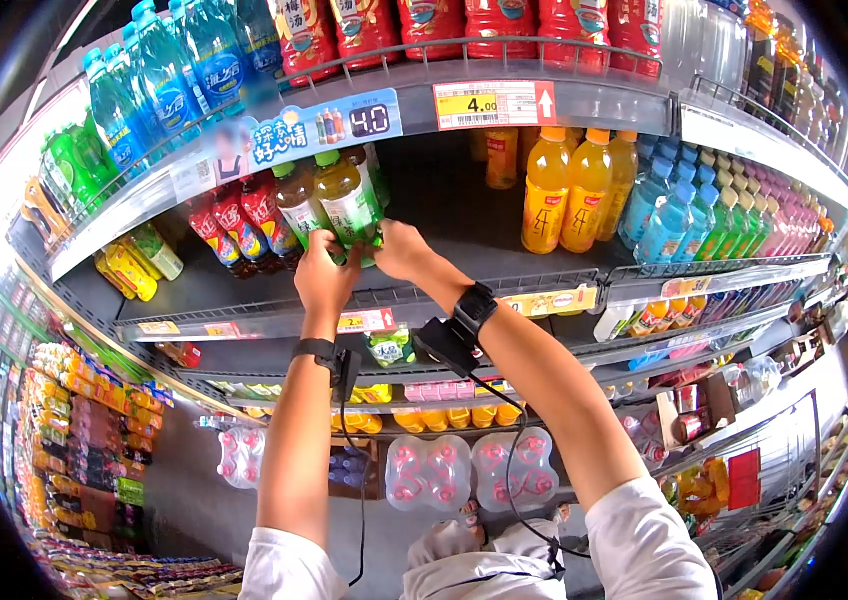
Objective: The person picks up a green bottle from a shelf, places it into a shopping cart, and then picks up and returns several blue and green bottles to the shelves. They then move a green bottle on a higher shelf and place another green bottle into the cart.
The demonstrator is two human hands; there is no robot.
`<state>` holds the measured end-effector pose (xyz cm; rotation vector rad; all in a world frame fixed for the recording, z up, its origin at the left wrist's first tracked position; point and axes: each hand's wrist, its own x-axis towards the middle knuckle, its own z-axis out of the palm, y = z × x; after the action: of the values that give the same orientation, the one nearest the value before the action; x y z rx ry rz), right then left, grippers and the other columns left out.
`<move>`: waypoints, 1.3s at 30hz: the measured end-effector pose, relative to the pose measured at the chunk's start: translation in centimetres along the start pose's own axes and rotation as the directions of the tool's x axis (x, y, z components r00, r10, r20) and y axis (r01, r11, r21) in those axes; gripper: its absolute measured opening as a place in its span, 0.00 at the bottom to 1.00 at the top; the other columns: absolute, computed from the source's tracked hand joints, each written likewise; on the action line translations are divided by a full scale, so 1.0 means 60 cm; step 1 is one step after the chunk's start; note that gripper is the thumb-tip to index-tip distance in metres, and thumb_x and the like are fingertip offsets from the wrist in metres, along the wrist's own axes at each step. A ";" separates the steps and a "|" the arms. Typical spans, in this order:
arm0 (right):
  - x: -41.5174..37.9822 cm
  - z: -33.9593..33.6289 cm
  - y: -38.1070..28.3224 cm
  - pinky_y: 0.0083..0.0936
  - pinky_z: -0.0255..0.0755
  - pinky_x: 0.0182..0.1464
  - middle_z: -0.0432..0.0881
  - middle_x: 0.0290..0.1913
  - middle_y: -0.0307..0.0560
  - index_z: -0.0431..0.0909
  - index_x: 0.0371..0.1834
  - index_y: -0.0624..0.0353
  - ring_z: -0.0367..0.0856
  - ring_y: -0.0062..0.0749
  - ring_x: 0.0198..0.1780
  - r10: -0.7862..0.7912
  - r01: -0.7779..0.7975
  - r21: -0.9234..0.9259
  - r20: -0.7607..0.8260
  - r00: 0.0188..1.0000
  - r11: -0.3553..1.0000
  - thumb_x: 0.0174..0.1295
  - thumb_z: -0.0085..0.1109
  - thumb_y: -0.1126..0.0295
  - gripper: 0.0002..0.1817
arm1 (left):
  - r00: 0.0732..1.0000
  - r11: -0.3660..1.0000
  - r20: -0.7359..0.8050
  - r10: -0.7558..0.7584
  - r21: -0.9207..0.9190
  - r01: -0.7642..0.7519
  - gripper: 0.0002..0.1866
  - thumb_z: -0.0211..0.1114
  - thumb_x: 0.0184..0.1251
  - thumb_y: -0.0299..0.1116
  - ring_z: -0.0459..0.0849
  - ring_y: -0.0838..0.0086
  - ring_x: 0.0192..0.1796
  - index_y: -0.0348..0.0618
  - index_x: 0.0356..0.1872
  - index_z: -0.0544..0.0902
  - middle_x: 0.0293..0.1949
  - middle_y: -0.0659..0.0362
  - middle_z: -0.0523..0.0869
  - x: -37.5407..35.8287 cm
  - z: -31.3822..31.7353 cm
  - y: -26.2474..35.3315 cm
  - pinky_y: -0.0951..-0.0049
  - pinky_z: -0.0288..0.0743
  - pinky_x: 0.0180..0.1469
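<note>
Gripping green tea bottle point(349, 205), seemingly, left hand point(324, 275), right hand point(404, 250).

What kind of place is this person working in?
Most likely a supermarket or convenience store drinks aisle. Tiered wire-fronted shelves hold rows of bottled drinks, a price tag reads 4.00, and both the left hand and right hand grip a green-capped bottle.

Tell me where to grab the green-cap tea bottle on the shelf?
Grab the green-cap bottle around its straight middle, coming from the open front of the shelf. It stands upright, with a bottle close on its left and the shelf above near its cap. Here the left hand and right hand meet at its lower part.
</note>
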<state>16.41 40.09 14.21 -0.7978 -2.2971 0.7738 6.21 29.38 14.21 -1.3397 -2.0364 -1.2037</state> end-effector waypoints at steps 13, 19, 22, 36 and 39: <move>-0.547 -0.259 -0.004 0.29 0.75 0.49 0.74 0.55 0.52 0.64 0.60 0.63 0.79 0.35 0.48 0.180 -0.106 0.608 -0.062 0.982 0.787 0.59 0.63 0.72 0.26 | 0.999 0.998 -0.021 -0.030 -0.054 0.028 0.19 0.64 0.62 0.52 0.83 0.70 0.36 0.46 0.36 0.82 0.33 0.59 0.85 -0.003 -0.008 0.002 0.69 0.75 0.41; -1.023 -0.326 0.208 0.23 0.76 0.43 0.80 0.48 0.47 0.71 0.53 0.64 0.81 0.28 0.44 0.789 -0.618 0.514 -0.520 0.328 0.596 0.63 0.56 0.76 0.16 | 0.956 0.942 -0.197 0.217 -0.215 -0.258 0.15 0.61 0.69 0.32 0.82 0.70 0.45 0.29 0.48 0.75 0.43 0.50 0.83 -0.044 -0.021 -0.112 0.73 0.77 0.50; -1.246 -0.358 0.266 0.28 0.75 0.46 0.80 0.47 0.50 0.73 0.49 0.67 0.81 0.32 0.45 0.810 -0.759 0.555 -0.583 -0.064 0.339 0.61 0.58 0.71 0.15 | 0.949 0.844 -0.263 0.173 -0.456 -0.281 0.10 0.55 0.72 0.28 0.81 0.65 0.42 0.28 0.45 0.73 0.41 0.46 0.82 -0.138 -0.053 0.020 0.68 0.77 0.48; -1.439 -0.303 0.671 0.44 0.73 0.44 0.71 0.51 0.59 0.70 0.52 0.59 0.77 0.57 0.45 0.948 -0.961 -0.126 -0.171 0.268 0.248 0.52 0.59 0.73 0.22 | 0.032 -0.201 0.912 -0.409 -0.125 0.972 0.08 0.58 0.66 0.40 0.75 0.72 0.34 0.49 0.40 0.77 0.37 0.65 0.81 -0.616 0.128 0.611 0.69 0.69 0.39; -1.453 -0.244 0.724 0.42 0.76 0.32 0.76 0.46 0.48 0.75 0.49 0.55 0.82 0.43 0.42 0.915 -0.753 -0.584 -0.040 0.401 0.305 0.52 0.57 0.71 0.18 | -0.086 -0.262 0.869 -0.487 -0.052 0.964 0.08 0.58 0.66 0.40 0.73 0.73 0.34 0.49 0.37 0.77 0.34 0.65 0.80 -0.646 0.111 0.629 0.68 0.66 0.40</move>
<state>98.19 13.55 -33.86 -2.4882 -2.2273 0.6817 57.80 20.72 -1.13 0.1487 -3.2794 -2.9418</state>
